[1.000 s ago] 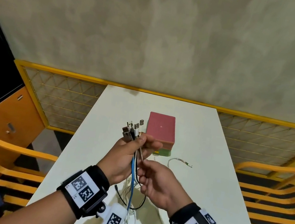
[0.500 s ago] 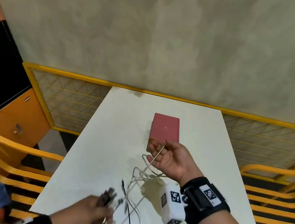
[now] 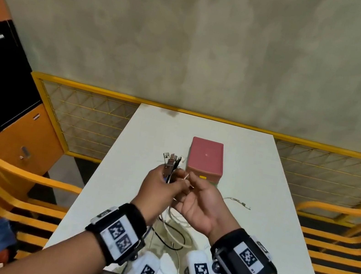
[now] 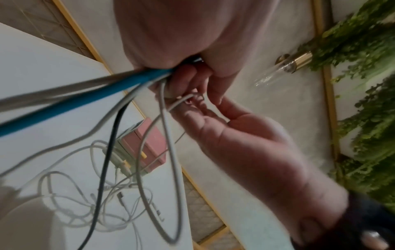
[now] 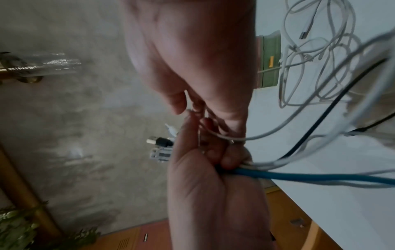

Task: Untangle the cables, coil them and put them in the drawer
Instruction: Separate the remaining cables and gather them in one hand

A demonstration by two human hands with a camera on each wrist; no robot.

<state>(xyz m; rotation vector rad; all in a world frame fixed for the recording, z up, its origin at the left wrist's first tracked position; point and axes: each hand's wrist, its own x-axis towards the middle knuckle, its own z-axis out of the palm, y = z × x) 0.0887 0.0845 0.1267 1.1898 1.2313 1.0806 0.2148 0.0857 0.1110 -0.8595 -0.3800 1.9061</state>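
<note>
My left hand (image 3: 167, 179) grips a bundle of cable ends upright, with the plugs (image 3: 172, 159) sticking out above the fist. A blue cable (image 4: 85, 101), a black cable (image 4: 111, 143) and several white cables (image 3: 172, 231) hang from it onto the white table (image 3: 256, 222). Against the left hand, my right hand (image 3: 190, 184) pinches a thin white cable (image 5: 215, 134) in its fingertips. The small drawer box (image 3: 206, 158), with a pink top, stands just behind both hands, its drawers closed. In the right wrist view the left hand (image 5: 213, 169) sits below the right hand (image 5: 192, 101).
A short loose cable (image 3: 238, 201) lies on the table to the right of the hands. Yellow railings (image 3: 23, 176) run along both sides of the table and a yellow-framed mesh fence (image 3: 85, 125) behind it. An orange and black cabinet (image 3: 1, 93) stands at the left.
Half a second ago my left hand was low at the table's front edge and my right hand was out by the box. Both hands have now come together in front of the box.
</note>
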